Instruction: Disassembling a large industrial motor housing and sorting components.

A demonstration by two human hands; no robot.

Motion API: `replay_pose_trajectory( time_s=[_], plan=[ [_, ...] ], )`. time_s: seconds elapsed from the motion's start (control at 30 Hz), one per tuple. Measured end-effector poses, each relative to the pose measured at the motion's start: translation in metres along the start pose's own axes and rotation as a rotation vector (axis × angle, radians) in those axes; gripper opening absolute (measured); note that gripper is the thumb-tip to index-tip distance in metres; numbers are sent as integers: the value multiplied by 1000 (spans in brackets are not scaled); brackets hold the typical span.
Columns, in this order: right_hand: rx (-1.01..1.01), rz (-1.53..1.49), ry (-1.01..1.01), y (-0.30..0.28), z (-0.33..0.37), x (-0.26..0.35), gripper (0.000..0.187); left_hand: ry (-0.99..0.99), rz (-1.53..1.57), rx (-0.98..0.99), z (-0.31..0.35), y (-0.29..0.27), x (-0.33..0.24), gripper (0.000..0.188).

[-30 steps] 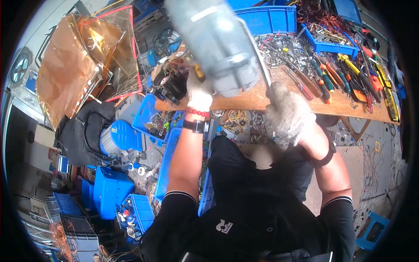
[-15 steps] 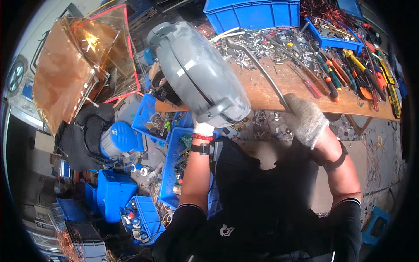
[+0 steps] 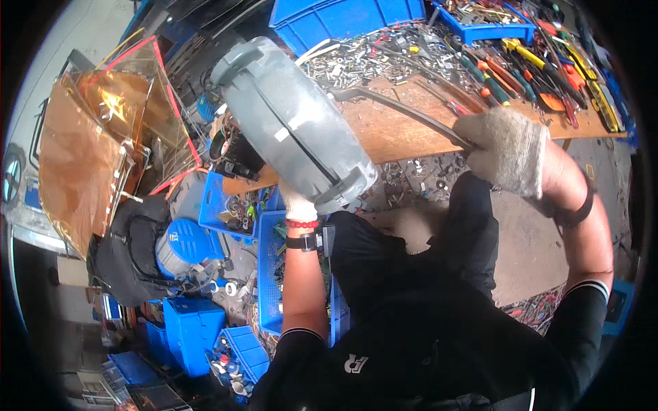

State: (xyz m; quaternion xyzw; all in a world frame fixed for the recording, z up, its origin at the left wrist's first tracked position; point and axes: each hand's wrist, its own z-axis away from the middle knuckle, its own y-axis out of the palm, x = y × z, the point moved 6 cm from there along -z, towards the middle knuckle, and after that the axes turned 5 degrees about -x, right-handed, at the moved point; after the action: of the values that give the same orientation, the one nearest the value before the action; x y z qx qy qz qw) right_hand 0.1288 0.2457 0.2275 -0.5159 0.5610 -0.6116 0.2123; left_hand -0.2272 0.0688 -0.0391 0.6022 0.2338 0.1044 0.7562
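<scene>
A grey, barrel-shaped plastic housing (image 3: 301, 130) stands tilted over the workbench's near left edge, a dark seam running along its length. My left hand (image 3: 297, 204), in a white glove, grips its lower end from beneath; most of the fingers are hidden behind it. Closed around a metal pry bar (image 3: 404, 109) is my right hand (image 3: 504, 147), also gloved. The bar's bent far end lies at the housing's right side; whether it touches is hard to tell.
Small metal scraps (image 3: 363, 61) and several hand tools (image 3: 534, 68) cover the wooden workbench (image 3: 384, 144). A blue bin (image 3: 349, 20) stands behind. To the left are amber transparent sheets (image 3: 75, 164); blue crates (image 3: 271, 274) stand beside my left forearm.
The pry bar has swung flatter, its bent end now beside the housing. My right hand has moved right and slightly up in view. The view has shifted, and the housing appears further left.
</scene>
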Motion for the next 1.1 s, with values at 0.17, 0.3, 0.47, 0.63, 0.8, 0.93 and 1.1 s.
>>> replay_pose_trajectory(
  time_s=[0.17,0.3,0.47,0.63,0.8,0.93,1.1],
  plan=[
    [168,140,-75,-25,-18,19,20,-1,-129,-35,-8,21,-14,42],
    [22,86,-811,-44,-16,14,20,-72,-221,-31,-14,30,9,42],
    [-157,92,-1161,-28,0,52,25,-19,-324,-74,-12,38,-3,41],
    [73,241,-362,10,7,79,25,-49,-396,-48,-38,53,24,41],
    [189,97,-390,11,-8,108,22,62,-481,-104,-8,44,5,41],
    [554,312,-277,32,-13,100,24,120,-544,-136,-10,43,11,40],
    [404,221,-155,46,-16,97,23,177,-616,-142,-3,52,5,40]
  ],
)
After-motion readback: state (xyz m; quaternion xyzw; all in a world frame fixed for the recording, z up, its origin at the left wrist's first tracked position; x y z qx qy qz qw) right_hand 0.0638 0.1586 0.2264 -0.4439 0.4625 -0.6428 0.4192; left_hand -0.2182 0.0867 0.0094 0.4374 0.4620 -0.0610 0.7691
